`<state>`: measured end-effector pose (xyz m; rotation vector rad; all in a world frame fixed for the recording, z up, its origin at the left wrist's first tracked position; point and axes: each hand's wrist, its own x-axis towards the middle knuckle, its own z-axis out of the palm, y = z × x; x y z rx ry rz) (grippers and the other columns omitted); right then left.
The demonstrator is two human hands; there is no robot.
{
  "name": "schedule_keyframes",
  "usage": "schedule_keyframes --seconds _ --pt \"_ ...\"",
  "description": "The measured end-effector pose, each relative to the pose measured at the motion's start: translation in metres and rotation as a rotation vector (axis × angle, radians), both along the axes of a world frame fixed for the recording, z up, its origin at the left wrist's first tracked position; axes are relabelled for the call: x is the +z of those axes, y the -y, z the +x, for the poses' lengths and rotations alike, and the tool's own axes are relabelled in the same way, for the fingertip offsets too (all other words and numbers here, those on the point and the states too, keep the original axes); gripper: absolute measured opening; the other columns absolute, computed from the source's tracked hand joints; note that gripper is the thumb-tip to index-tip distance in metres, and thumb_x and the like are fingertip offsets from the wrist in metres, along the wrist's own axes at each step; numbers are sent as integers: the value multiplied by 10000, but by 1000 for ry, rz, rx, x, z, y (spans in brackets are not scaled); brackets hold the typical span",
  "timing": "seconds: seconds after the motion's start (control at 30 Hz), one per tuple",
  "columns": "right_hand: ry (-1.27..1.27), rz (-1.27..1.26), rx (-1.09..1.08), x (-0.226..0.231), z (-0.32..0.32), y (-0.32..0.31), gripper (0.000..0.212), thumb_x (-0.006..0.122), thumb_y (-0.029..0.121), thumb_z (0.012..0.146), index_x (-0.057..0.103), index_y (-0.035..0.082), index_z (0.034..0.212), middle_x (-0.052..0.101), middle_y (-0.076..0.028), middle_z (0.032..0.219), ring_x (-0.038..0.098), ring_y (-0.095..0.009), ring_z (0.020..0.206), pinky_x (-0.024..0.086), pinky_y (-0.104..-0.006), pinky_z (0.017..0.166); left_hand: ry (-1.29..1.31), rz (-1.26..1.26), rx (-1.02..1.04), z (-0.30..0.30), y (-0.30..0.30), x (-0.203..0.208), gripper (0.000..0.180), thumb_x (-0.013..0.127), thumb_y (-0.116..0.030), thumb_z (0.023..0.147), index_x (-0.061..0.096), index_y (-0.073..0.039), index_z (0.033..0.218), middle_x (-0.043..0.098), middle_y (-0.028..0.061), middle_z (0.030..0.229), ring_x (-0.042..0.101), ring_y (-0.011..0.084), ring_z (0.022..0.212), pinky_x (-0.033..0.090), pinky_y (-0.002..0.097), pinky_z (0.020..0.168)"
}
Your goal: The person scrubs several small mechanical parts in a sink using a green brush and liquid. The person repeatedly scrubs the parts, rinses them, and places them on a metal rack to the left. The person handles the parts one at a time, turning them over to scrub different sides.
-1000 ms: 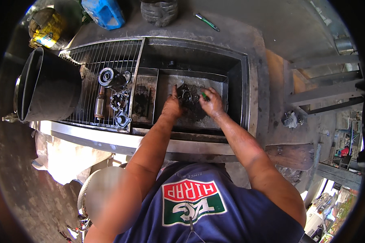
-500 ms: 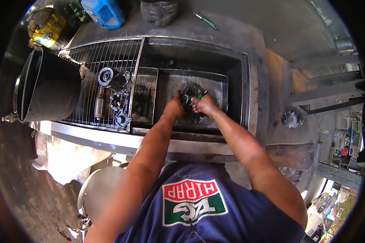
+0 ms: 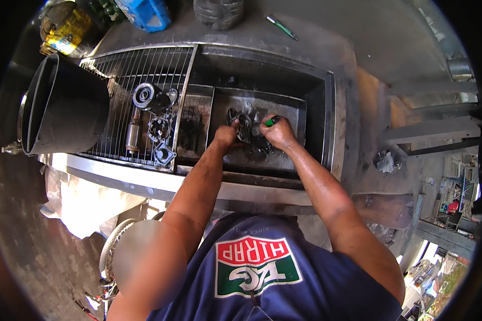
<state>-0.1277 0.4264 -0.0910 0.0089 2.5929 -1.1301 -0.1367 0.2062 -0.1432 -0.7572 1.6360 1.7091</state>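
Observation:
Over the metal wash basin (image 3: 276,155), my left hand (image 3: 227,135) is closed on a dark, wet metal part (image 3: 243,127) with an open, curved outline. My right hand (image 3: 278,134) grips a green-handled tool (image 3: 272,121) just right of the part; its working end is hidden or too small to make out. Murky liquid and splashes lie in the basin below both hands. On the wire rack (image 3: 107,61) to the left rest a motor armature (image 3: 133,136), a round dark motor housing (image 3: 147,96), a ring-shaped part (image 3: 159,129) and a metal end cover (image 3: 164,155).
A large black bucket (image 3: 72,109) lies tipped at the rack's left end. Behind the trough stand a blue jug (image 3: 144,13), a dark plastic container (image 3: 218,13) and a yellow container (image 3: 67,32). A green pen-like tool (image 3: 281,27) lies on the bench. Metal framing (image 3: 434,125) stands at right.
My right hand has moved slightly up and right, away from the metal part, turning the green handle upward. My left hand has shifted a little left and down, showing more of the part.

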Motion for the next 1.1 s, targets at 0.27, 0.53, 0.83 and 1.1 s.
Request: schedule_keyframes --seconds 0.27,0.53,0.83,1.1 --pt "-459 -13 174 21 13 29 186 781 101 843 779 34 1016 760 -159 1037 732 -348 995 575 -427 910 -290 -680 -294 -5 -12 0 808 700 -547 980 508 148 1344 676 346 1275 726 431 1138 650 471 840" --pt "-556 30 154 19 15 35 184 769 79 840 784 31 1017 743 -171 1013 718 -389 992 573 -456 907 -156 -436 -188 -6 -10 -4 788 674 -579 983 604 172 1215 725 343 1141 757 419 1058 620 455 901" --pt "-522 111 -80 -28 1 -4 276 767 188 924 775 79 1177 760 -189 1055 725 -374 1025 568 -436 921 -153 -448 -233 0 -8 19 736 663 -525 1011 622 187 1190 707 332 1204 778 405 976 680 464 727" --pt "11 -50 30 3 0 18 276 791 303 926 758 44 1016 766 -219 1003 742 -400 964 574 -465 822 -200 -564 -376 -8 -7 -6 740 691 -542 990 633 173 1174 708 343 1202 747 434 1073 631 464 891"
